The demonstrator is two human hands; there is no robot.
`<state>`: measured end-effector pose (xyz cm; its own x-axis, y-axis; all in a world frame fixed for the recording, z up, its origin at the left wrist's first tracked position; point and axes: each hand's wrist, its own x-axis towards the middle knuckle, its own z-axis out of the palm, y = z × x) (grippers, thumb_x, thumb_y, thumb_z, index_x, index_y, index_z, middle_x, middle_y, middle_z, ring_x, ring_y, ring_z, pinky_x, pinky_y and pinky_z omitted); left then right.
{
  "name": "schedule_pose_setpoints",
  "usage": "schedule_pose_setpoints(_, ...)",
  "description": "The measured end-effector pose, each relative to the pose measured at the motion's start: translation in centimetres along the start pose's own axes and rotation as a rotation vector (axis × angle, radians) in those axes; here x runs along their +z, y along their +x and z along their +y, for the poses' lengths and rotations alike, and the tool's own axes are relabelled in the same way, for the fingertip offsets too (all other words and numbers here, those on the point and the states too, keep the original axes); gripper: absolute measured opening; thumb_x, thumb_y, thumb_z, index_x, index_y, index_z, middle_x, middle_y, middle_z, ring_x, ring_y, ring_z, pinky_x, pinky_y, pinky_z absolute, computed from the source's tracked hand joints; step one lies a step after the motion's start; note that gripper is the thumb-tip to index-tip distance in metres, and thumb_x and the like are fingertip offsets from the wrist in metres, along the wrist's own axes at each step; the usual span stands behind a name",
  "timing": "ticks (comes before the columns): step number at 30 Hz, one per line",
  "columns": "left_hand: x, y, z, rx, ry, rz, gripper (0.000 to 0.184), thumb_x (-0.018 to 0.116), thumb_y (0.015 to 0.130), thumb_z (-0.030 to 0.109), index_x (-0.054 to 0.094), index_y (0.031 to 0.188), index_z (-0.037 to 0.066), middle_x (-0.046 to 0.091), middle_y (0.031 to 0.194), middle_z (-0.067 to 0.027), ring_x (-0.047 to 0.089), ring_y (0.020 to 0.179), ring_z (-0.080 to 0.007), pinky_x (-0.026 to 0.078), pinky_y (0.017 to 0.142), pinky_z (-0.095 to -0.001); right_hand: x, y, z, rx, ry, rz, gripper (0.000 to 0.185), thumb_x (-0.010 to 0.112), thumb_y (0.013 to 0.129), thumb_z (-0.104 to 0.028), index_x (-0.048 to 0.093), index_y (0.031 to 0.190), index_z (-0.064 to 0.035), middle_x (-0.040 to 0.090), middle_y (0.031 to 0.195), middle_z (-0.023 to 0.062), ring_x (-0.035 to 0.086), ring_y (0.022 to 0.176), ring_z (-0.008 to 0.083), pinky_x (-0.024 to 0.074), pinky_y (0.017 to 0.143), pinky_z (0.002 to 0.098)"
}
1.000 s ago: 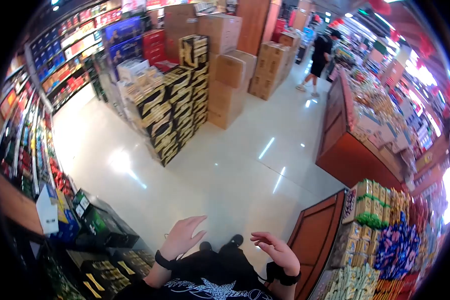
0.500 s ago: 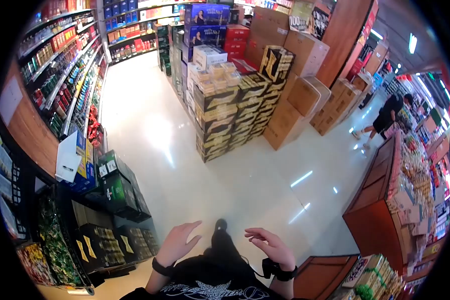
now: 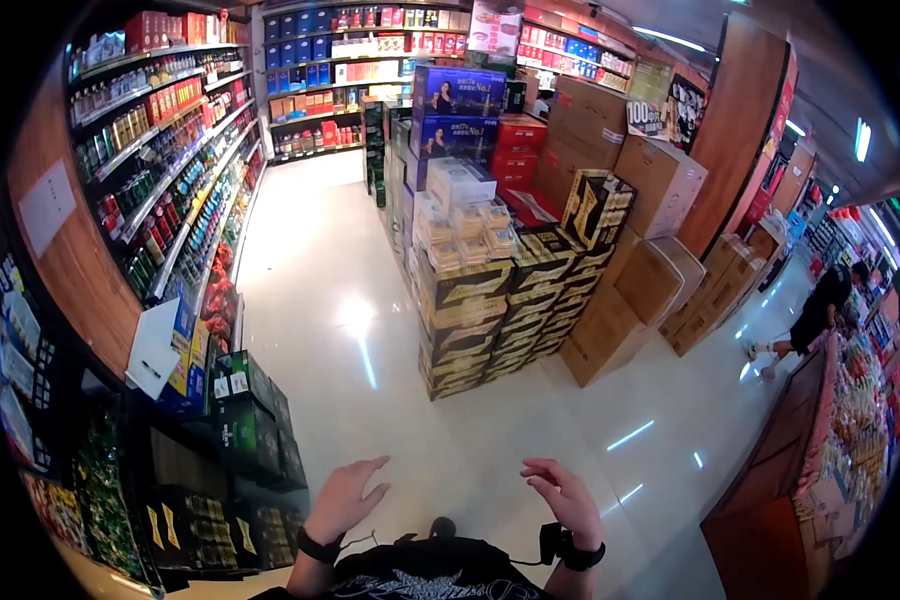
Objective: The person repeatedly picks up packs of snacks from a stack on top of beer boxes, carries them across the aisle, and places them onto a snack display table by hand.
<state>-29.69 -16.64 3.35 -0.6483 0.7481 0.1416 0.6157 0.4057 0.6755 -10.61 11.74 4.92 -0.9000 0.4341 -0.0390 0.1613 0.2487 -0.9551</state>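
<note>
My left hand (image 3: 342, 500) is held out over the floor, thumb apart from the fingers, with nothing in it. A dark band circles that wrist. Opposite it, my right hand (image 3: 567, 497) hovers with its fingers loosely bent and apart, also holding nothing. On the right wrist sits a black band with a small dark device (image 3: 552, 543). Neither hand touches anything. Nearest to the left hand are dark green cartons (image 3: 255, 430) stacked at the left. Ahead of both hands stands a stack of black and gold cartons (image 3: 460, 325).
Bottle shelves (image 3: 170, 150) line the left wall. A notepad with a pen (image 3: 155, 350) lies on boxes at left. Brown cardboard boxes (image 3: 610, 330) lean beside the stack, near a wooden pillar (image 3: 715, 130). At right are a wooden display counter (image 3: 770, 470) and a person (image 3: 820, 310) in dark clothes.
The view has tilted up and turned left, so the shelves and stacks sit lower and farther right. Both hands stay raised, fingers apart, in nearly the same pose.
</note>
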Motion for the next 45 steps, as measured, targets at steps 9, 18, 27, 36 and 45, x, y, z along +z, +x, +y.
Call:
schedule_pose_setpoints(9,2.9,4.7,-0.7,-0.095,-0.043,-0.062,0.048,0.064,0.086,0.025,0.052,0.128,0.005,0.058,0.119,-0.0217,0.055,0.11,-0.0383,0.045,0.095,-0.0429,-3.1,3.6,2.2,0.106,0.037,0.024,0.031,0.058,0.093,-0.01,0.057,0.123,-0.0026,0.068,0.105,0.0075,0.062,0.095,0.0147,0.047,0.085,0.0275)
schedule_pose_setpoints(18,2.8,13.0,-2.3,0.021,-0.01,-0.083,0.055,0.066,0.084,0.023,0.049,0.133,0.007,0.046,0.134,-0.0263,0.047,0.121,-0.0405,0.04,0.103,-0.0433,-4.1,6.4,2.5,0.194,0.022,0.182,0.031,0.058,0.09,-0.003,0.057,0.121,-0.0012,0.068,0.105,0.0093,0.062,0.096,0.0141,0.0487,0.086,0.0273)
schedule_pose_setpoints(27,-1.9,21.5,-7.2,0.097,0.004,-0.011,0.053,0.067,0.084,0.02,0.05,0.133,0.008,0.041,0.138,-0.0249,0.043,0.125,-0.0399,0.039,0.104,-0.0437,-1.6,15.8,0.7,0.109,0.052,0.281,0.033,0.064,0.087,-0.008,0.059,0.119,-0.0031,0.069,0.102,0.0081,0.064,0.092,0.0153,0.048,0.081,0.0278)
schedule_pose_setpoints(36,-6.6,26.1,-14.2,0.012,-0.017,0.079,0.05,0.069,0.083,0.015,0.052,0.13,0.009,0.039,0.141,-0.0202,0.043,0.126,-0.0363,0.04,0.103,-0.0428,4.0,26.2,-1.6,0.059,0.004,0.151,0.035,0.062,0.088,-0.006,0.057,0.123,-0.0025,0.068,0.106,0.0078,0.062,0.093,0.0141,0.0482,0.084,0.0273)
schedule_pose_setpoints(45,-7.4,31.3,-16.9,-0.019,-0.096,0.072,0.046,0.068,0.083,0.014,0.056,0.127,0.009,0.042,0.138,-0.0201,0.047,0.123,-0.0367,0.043,0.099,-0.0422,4.1,33.0,-1.4,0.135,-0.051,0.114,0.034,0.06,0.09,-0.01,0.058,0.123,-0.0031,0.067,0.106,0.0074,0.061,0.092,0.0139,0.0476,0.084,0.0275)
